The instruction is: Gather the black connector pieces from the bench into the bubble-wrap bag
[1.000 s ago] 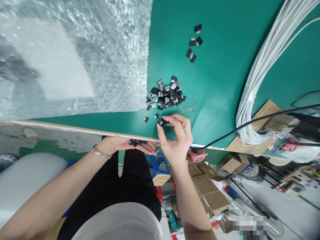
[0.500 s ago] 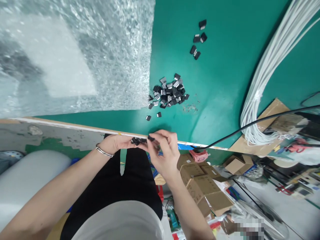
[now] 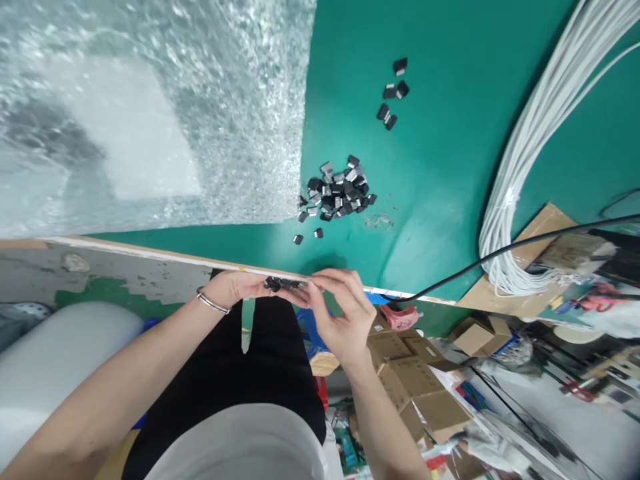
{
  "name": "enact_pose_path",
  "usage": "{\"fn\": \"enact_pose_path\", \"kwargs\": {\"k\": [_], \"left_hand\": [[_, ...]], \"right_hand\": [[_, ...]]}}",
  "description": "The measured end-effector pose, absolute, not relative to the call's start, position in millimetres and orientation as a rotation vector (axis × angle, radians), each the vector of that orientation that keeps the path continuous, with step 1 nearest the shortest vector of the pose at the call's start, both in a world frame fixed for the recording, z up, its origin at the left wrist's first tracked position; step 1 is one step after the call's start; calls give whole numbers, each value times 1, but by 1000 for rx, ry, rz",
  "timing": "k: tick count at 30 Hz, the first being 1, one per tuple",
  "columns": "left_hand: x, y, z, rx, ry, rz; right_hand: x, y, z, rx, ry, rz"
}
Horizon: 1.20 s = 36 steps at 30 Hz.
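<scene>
Just below the table's near edge, my left hand (image 3: 247,285) is cupped palm-up around several small black pieces (image 3: 274,284). My right hand (image 3: 346,308) is at its fingertips, thumb and forefinger pinched together; what lies in the pinch, if anything, is too small to tell. Beyond the hands, a pile of small black pieces with silvery metal ends (image 3: 340,190) rests on the green tabletop (image 3: 440,167). Two loose ones (image 3: 319,233) lie nearer the edge. Farther off is a small group of similar pieces (image 3: 390,91).
Bubble wrap (image 3: 240,120) covers the table's left part. A coil of white cable (image 3: 505,180) is at the right, with a black cable (image 3: 465,267) crossing the edge. Cardboard boxes (image 3: 415,380) stand below at right. A large white roll (image 3: 85,340) is at lower left.
My right hand has shifted right, away from the left palm; the black piece seen at its fingertips before no longer shows there. The left hand stays nearly in place.
</scene>
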<state>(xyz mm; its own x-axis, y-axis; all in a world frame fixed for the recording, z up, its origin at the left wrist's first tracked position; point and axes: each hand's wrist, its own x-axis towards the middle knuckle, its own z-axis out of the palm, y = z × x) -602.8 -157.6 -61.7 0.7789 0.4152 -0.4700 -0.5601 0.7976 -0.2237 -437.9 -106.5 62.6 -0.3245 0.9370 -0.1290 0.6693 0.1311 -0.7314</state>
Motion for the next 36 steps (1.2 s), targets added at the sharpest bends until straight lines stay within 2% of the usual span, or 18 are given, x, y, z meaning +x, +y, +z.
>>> {"fn": "enact_pose_path", "kwargs": {"k": [5, 10, 14, 18, 22, 25, 31, 36], "left_hand": [[-598, -148, -54, -270, 362, 435], [-597, -149, -33, -201, 350, 361], [-598, -145, 8, -197, 418, 362], [-601, -120, 62, -192, 471, 450], [-614, -76, 114, -232, 572, 690], [-625, -44, 143, -228, 627, 813], [-637, -21, 185, -230, 799, 971], [-650, -30, 218, -401, 1017, 1139]], "right_hand": [[-435, -89, 59, -1678, -1938, 906], [-432, -80, 58, -1740, -1745, 1021], [-450, -36, 59, -1648, -1715, 1025], [-495, 37, 45, -1556, -1916, 1000], [-535, 82, 39, -1509, -2171, 1230], [-542, 84, 55, -1367, -2248, 1464], [-532, 74, 118, -1087, -2067, 1806], [-542, 74, 168, -995, -2113, 1778]]}}
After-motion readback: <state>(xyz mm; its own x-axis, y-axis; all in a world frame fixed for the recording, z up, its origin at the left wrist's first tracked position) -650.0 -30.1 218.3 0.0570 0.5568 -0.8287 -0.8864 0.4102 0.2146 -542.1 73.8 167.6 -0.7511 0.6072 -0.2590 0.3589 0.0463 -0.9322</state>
